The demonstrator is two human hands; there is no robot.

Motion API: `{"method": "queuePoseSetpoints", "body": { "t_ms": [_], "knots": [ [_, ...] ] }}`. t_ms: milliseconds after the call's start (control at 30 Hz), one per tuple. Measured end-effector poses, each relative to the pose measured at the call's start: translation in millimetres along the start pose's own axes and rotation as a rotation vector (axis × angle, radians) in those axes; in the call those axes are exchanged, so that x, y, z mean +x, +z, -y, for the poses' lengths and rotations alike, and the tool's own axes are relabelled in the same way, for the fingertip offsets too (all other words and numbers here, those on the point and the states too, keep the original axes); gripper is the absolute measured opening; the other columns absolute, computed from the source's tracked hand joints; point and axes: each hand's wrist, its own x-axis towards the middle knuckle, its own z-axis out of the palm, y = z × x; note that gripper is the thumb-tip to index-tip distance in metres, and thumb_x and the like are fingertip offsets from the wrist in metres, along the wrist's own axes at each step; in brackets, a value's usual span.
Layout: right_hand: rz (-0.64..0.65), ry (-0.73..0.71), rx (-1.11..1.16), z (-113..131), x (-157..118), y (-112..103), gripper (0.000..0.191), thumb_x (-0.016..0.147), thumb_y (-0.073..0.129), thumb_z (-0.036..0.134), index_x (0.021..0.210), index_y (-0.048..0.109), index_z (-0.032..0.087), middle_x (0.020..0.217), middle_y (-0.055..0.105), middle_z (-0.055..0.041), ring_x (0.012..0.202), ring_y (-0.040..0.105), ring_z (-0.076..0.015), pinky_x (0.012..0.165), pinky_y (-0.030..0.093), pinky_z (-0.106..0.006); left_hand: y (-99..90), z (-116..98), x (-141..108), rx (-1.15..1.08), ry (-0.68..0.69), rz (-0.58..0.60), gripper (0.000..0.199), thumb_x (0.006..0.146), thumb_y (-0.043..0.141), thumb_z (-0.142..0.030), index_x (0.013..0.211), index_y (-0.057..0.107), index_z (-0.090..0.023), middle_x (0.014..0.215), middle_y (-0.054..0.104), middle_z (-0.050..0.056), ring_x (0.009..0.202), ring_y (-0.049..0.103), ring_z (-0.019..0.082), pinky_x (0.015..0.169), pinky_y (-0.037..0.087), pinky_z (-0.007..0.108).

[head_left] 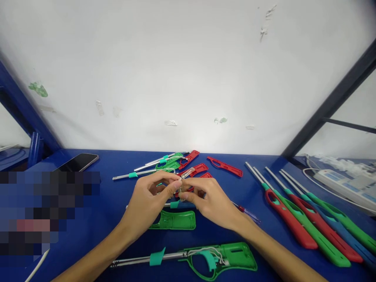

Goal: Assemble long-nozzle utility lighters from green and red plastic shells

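My left hand point(155, 196) and my right hand point(210, 197) meet above the middle of the table, fingertips pinched together on one small part. It is a clear-and-silvery piece point(188, 172), perhaps a lighter's gas tank; its lower end is hidden by my fingers. Below my hands lies an empty green lighter handle shell point(179, 220). Nearest to me rests an opened green lighter half point(235, 256), with wires, a teal trigger and a metal tube point(176, 256) in it. Behind my hands are red handle shells point(199, 168) and opened green lighters point(169, 166), partly covered.
Several assembled long-nosed lighters point(296, 227) lie in a row at the right. A screwdriver point(248, 212) sits beside my right wrist, a red shell point(226, 166) farther back. A phone point(79, 161) is at the left rear; a power strip point(349, 188) at the far right. A white wall closes the back.
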Motion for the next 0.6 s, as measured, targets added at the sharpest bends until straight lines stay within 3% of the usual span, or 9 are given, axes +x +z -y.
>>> {"method": "queuePoseSetpoints", "body": {
  "t_ms": [167,333,500,600],
  "knots": [
    [-0.039,0.029,-0.009,-1.2,-0.4,-1.1,0.022,0.102,0.065,0.030,0.119,0.078,0.025,0.092,0.077,-0.0007,0.072,0.065,-0.0141,0.063,0.046,-0.027,-1.0,-0.3,1.1,-0.035,-0.020,-0.020,0.022,0.087,0.084,-0.043,0.095,0.083,-0.022,0.090,0.080,0.003,0.079,0.073,0.017,0.065,0.061,0.021],
    [-0.045,0.005,0.014,-2.6,0.3,-7.2,0.026,0.107,0.056,0.039,0.113,0.076,0.024,0.101,0.076,-0.0030,0.085,0.064,-0.0167,0.075,0.048,-0.032,-5.0,-2.6,2.6,-0.086,-0.032,-0.012,0.022,0.086,0.087,-0.042,0.097,0.082,-0.024,0.081,0.078,0.000,0.074,0.072,0.013,0.061,0.058,0.016],
    [-0.008,0.020,0.126,-4.6,0.6,-7.5,0.037,0.110,0.047,0.047,0.095,0.071,0.022,0.083,0.064,0.0003,0.065,0.055,-0.0122,0.061,0.045,-0.028,-3.3,-5.6,4.0,-0.115,-0.027,0.022,0.024,0.085,0.087,-0.042,0.096,0.082,-0.021,0.072,0.077,0.000,0.063,0.072,0.013,0.055,0.057,0.017],
    [-0.021,0.069,0.200,-7.3,-1.0,-3.0,0.034,0.110,0.047,0.050,0.111,0.070,0.024,0.076,0.057,0.0037,0.057,0.053,-0.0106,0.054,0.044,-0.026,-1.7,-4.6,5.0,-0.127,-0.025,0.011,0.025,0.086,0.086,-0.043,0.094,0.082,-0.020,0.068,0.075,0.001,0.059,0.072,0.015,0.049,0.055,0.018]
  ]
}}
